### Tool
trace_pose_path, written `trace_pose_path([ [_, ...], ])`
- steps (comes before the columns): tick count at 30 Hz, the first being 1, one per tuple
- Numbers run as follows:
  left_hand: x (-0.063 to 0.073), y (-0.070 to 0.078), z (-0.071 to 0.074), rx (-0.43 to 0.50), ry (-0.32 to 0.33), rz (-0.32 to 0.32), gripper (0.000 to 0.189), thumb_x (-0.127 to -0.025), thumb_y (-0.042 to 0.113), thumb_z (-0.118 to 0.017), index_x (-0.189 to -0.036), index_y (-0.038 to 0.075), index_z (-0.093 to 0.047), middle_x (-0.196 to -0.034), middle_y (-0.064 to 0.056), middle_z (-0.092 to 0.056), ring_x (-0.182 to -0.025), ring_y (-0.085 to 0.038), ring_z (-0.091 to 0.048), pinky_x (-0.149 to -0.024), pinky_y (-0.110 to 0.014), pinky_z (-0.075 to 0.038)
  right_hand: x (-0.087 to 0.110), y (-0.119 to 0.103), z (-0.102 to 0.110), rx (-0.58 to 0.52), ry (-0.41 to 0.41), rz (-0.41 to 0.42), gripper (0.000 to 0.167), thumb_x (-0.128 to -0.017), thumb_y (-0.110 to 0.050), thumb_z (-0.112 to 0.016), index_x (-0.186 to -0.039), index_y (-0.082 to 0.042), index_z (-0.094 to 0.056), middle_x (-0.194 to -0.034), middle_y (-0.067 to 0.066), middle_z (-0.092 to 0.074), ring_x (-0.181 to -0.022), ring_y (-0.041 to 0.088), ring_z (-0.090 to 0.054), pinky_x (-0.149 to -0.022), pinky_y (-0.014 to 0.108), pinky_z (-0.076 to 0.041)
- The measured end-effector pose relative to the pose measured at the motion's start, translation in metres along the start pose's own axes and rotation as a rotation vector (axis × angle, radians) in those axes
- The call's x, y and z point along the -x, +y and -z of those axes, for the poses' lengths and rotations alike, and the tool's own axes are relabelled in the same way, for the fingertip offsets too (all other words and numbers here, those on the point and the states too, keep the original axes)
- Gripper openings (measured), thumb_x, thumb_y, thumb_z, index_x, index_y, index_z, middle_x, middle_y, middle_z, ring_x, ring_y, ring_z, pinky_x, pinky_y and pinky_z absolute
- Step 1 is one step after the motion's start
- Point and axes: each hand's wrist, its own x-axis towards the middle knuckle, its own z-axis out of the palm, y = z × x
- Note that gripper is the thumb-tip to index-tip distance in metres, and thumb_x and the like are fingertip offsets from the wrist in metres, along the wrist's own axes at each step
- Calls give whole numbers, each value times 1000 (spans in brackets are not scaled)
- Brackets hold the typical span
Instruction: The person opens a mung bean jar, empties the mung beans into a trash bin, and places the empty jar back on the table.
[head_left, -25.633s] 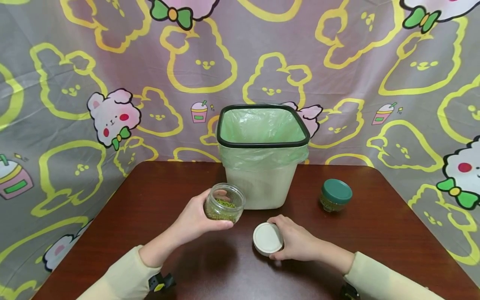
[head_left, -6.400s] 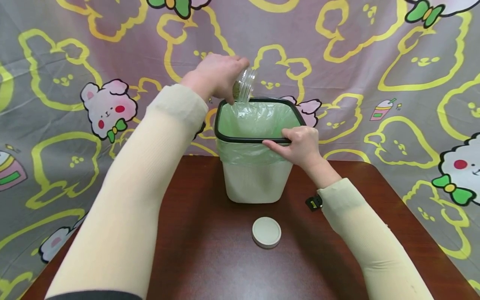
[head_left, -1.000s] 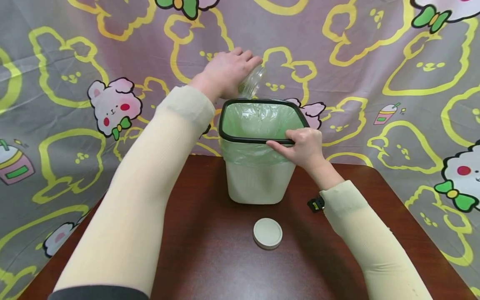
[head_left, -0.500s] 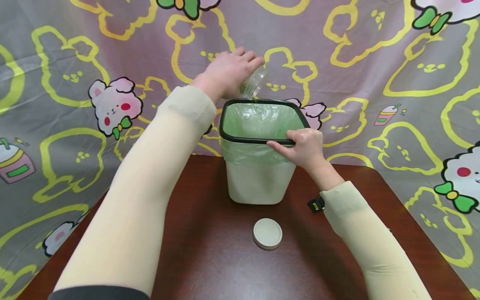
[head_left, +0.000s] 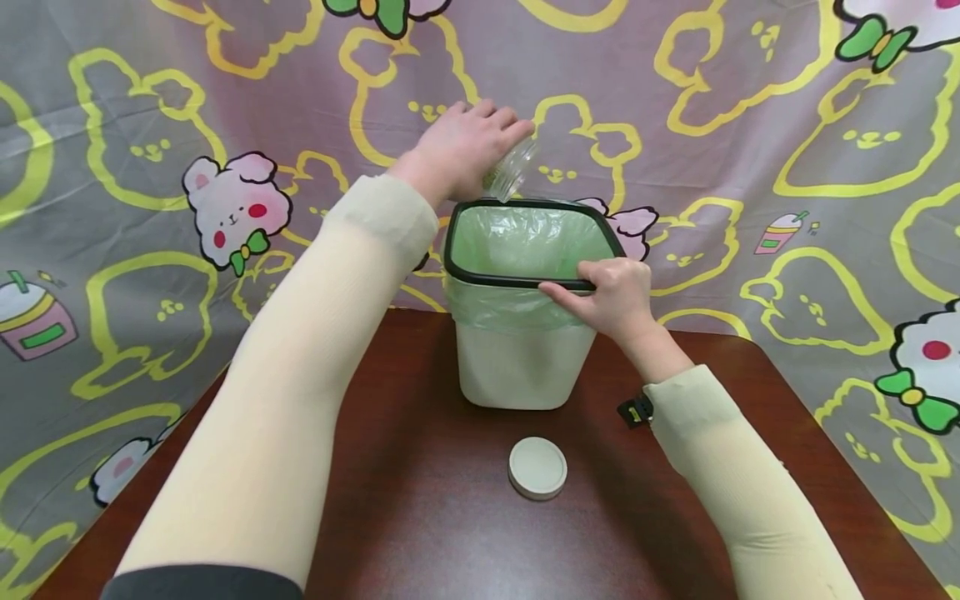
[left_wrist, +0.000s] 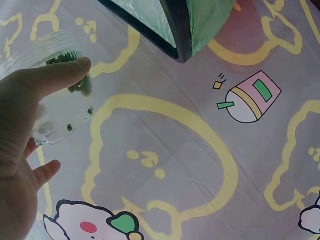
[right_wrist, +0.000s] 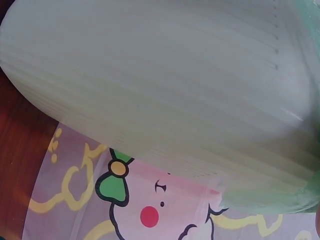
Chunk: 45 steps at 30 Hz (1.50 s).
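My left hand [head_left: 468, 150] grips a clear open jar [head_left: 517, 167], tipped on its side above the back left rim of the bin. In the left wrist view, a small clump of green beans [left_wrist: 75, 80] shows in the jar [left_wrist: 45, 135], with a few single ones apart from it. With thumb outside, my right hand [head_left: 618, 292] holds the black rim of the white bin [head_left: 517, 367] at its front right corner. A pale green bag [head_left: 517, 312] lines the bin. Alone on the table in front lies a round off-white lid [head_left: 537, 467].
The dark red-brown table [head_left: 435, 517] carries the bin near its back edge. Behind it hangs a patterned cloth [head_left: 750, 150]. In the right wrist view the bin's side [right_wrist: 150, 75] fills most of the frame.
Since the oldest frame, the left hand has lifted and tipped the jar over the bin; the right hand has left the lid and taken the rim. In the last second, the hands barely move.
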Motion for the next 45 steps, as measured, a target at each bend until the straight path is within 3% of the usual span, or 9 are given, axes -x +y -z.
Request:
trace_pose_path([
  [7,-1,0,2,-16,26,4,90,-83,38,-73,-152,10,-22,-146,-16,-35,-133,-39,-32,-107,-60,-25,0,1,1,-7,15,6,70,-88,-70,-48,-50,-15,-28,-43,-3,-24,-33,17,-28,-36,34,-16],
  [15,-1,1,1,-18,18,-16,86,-86,33,-71,-153,12,-22,-147,-16,-35,-134,-39,-30,-107,-60,-26,1,0,-1,-18,22,13,70,-89,-69,-48,-50,-14,-29,-43,-3,-24,-33,15,-28,-36,33,-15],
  [21,-2,1,1,-6,35,-12,89,-85,41,-71,-153,11,-21,-148,-15,-34,-134,-38,-31,-106,-57,-29,1,2,-1,-16,22,9,70,-89,-69,-48,-50,-15,-29,-43,-3,-24,-33,16,-28,-36,33,-16],
  [28,-3,2,0,-28,20,-33,85,-84,20,-71,-153,12,-22,-147,-16,-34,-134,-38,-31,-106,-56,-29,1,2,-1,-17,18,14,70,-89,-69,-48,-50,-14,-29,-43,-3,-24,-33,15,-27,-36,33,-15],
  [39,0,1,-1,19,7,-25,86,-80,10,-72,-152,14,-26,-145,-15,-37,-132,-37,-33,-100,-59,-37,1,2,-1,-24,5,11,70,-89,-70,-47,-50,-15,-29,-43,-2,-25,-33,15,-26,-37,32,-14],
  [45,0,1,0,-27,-35,-30,82,-82,5,-68,-151,12,-25,-146,-16,-35,-134,-38,-31,-103,-59,-33,2,2,-1,-16,6,10,70,-89,-70,-46,-50,-15,-29,-43,-3,-24,-33,15,-26,-37,32,-14],
])
